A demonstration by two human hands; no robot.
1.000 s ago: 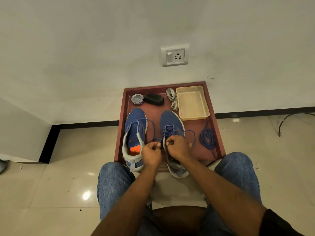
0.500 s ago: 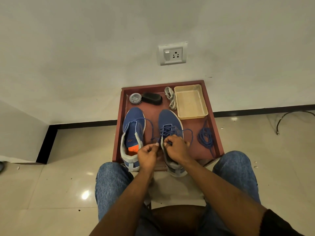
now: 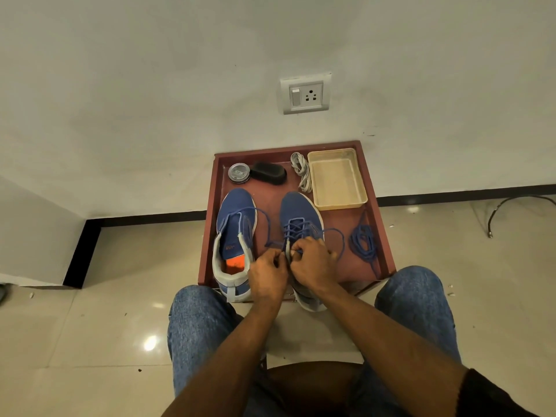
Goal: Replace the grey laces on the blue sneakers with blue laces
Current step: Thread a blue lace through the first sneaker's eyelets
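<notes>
Both hands are covering the right sneaker's (image 3: 298,210) collar, at 6 o'clock of its toe. The round tin's (image 3: 239,173) label is reading too small. The frame's bottom edge is cutting off both forearms.

A home room: tiled floor (image 3: 90,341), plain wall socket (image 3: 305,96).

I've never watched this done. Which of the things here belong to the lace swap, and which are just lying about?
In the job:
right sneaker, laced blue
left sneaker
blue lace in both hands
spare blue lace
grey laces, removed

Lying about:
round tin
black brush
beige tray
wall socket
</notes>
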